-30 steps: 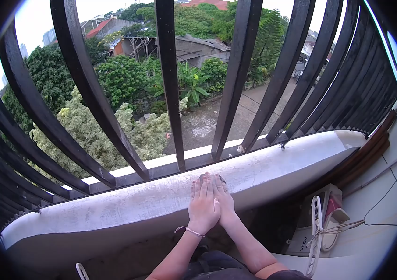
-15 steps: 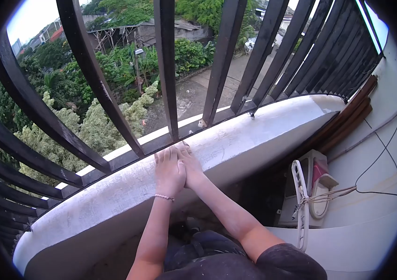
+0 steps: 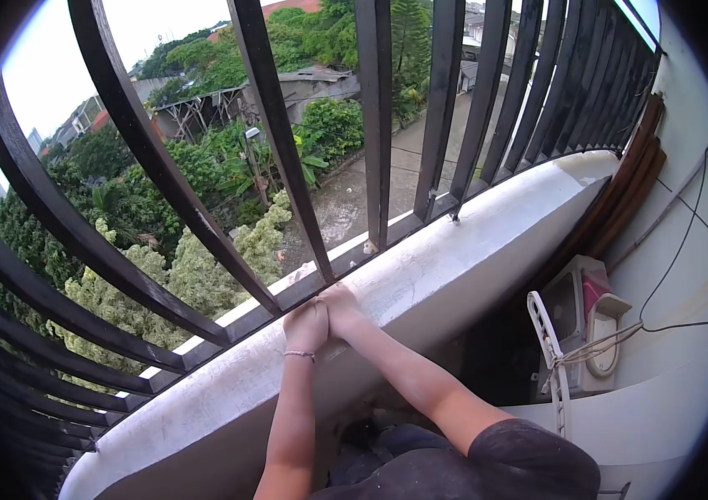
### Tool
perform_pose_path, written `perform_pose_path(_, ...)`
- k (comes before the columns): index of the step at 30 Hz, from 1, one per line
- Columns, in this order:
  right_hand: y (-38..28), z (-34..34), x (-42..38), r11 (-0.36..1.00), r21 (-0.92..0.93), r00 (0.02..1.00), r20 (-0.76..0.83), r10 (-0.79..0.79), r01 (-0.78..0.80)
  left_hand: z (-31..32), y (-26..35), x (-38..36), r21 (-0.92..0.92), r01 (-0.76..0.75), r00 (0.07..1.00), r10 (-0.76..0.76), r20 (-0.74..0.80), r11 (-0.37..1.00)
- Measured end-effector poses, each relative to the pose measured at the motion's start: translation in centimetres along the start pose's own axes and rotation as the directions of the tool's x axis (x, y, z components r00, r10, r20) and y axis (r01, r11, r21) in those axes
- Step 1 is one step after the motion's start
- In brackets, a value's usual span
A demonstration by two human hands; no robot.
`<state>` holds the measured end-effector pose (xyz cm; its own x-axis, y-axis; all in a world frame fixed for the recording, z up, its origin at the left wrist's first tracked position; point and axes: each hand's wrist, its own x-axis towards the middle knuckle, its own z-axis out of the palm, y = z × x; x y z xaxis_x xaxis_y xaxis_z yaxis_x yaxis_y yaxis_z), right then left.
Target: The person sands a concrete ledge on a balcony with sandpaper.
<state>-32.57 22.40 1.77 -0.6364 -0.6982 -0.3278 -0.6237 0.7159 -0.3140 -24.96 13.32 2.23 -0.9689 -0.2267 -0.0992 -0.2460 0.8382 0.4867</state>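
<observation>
My left hand (image 3: 306,325), with a beaded bracelet at its wrist, rests on the white ledge (image 3: 229,371) of a balcony wall. Touching it on the right is my right hand (image 3: 341,307), which reaches to the foot of a dark upright bar (image 3: 287,150). The fingers of both hands are mostly hidden at the bottom rail (image 3: 300,292), so their shape is unclear. No held object shows in either hand.
Dark railing bars curve along the ledge. At the right are an outdoor unit (image 3: 583,312), a pale slotted strip (image 3: 548,350), brown poles (image 3: 633,179) and loose cables (image 3: 687,242). Trees (image 3: 204,175) and a paved road (image 3: 408,154) lie beyond.
The view has shifted, with more of the outside showing. My fingers, earlier visible and extended on the ledge, are now mostly hidden at the rail.
</observation>
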Motion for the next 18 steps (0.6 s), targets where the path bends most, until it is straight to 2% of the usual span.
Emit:
perform_pose_path(1, 0.0, -0.9, 1.0, 0.993, 0.114, 0.984, 0.177, 0.020, -0.041, 1.1, -1.5, 1.6, 0.073, 0.059, 0.996, -0.063, 0.059, 0.996)
perform_pose_path(4, -0.9, 1.3, -0.9, 0.989, -0.112, 0.995, -0.009, -0.099, 0.098, -0.1, -0.7, -2.5, -0.097, -0.068, 0.987, 0.053, -0.151, 0.993)
perform_pose_path(5, -1.8, 3.6, -2.9, 0.976, -0.170, 0.957, -0.233, -0.174, 0.136, 0.4, -0.8, -5.2, -0.021, -0.128, 0.960, 0.119, -0.254, 0.992)
perform_pose_path(6, -2.8, 6.0, -5.7, 0.959, -0.242, 0.859, -0.448, -0.248, 0.150, 1.3, -0.9, -8.1, 0.059, -0.191, 0.913, 0.199, -0.356, 0.980)
perform_pose_path(7, -3.4, 6.8, -7.4, 0.936, -0.323, 0.705, -0.631, -0.324, 0.142, 1.7, -1.1, -9.7, 0.144, -0.245, 0.845, 0.284, -0.454, 0.959)
perform_pose_path(8, -3.7, 6.2, -8.0, 0.938, -0.309, 0.693, -0.642, -0.328, 0.157, 1.5, -1.2, -10.0, 0.138, -0.254, 0.842, 0.290, -0.455, 0.957)
perform_pose_path(10, -5.0, 6.2, -9.3, 0.941, -0.263, 0.687, -0.645, -0.336, 0.213, 1.4, -2.1, -11.6, 0.120, -0.244, 0.856, 0.272, -0.440, 0.962)
perform_pose_path(12, -5.8, 4.7, -6.0, 0.956, -0.211, 0.903, -0.339, -0.265, 0.201, 0.0, -3.2, -9.2, 0.038, -0.109, 0.943, 0.116, -0.313, 0.993)
perform_pose_path(13, -5.9, 3.2, -3.7, 0.962, -0.203, 0.961, -0.167, -0.219, 0.184, -1.4, -3.3, -7.0, -0.001, -0.044, 0.967, 0.043, -0.251, 0.999)
perform_pose_path(14, -6.0, 1.8, -1.5, 0.985, -0.078, 0.985, -0.062, -0.158, 0.154, -4.1, -2.5, -5.3, -0.038, 0.113, 0.994, -0.113, -0.003, 0.993)
perform_pose_path(15, -6.3, 0.8, 0.4, 0.993, 0.047, 0.993, 0.059, -0.107, 0.104, -6.7, -1.9, -4.7, -0.036, 0.274, 0.932, -0.256, 0.257, 0.961)
perform_pose_path(16, -7.0, 0.7, 1.1, 0.986, 0.161, 0.978, 0.195, -0.073, 0.041, -7.7, -2.2, -5.2, -0.019, 0.205, 0.936, -0.191, 0.296, 0.979)
perform_pose_path(17, -7.3, 2.1, 0.1, 0.989, 0.026, 0.988, 0.038, -0.147, 0.146, -6.2, -3.3, -6.4, -0.039, 0.076, 0.994, -0.073, 0.087, 0.996)
perform_pose_path(18, -7.2, 4.0, -2.2, 0.964, -0.115, 0.962, -0.107, -0.251, 0.239, -3.5, -4.6, -8.3, -0.020, -0.044, 0.991, 0.041, -0.127, 0.999)
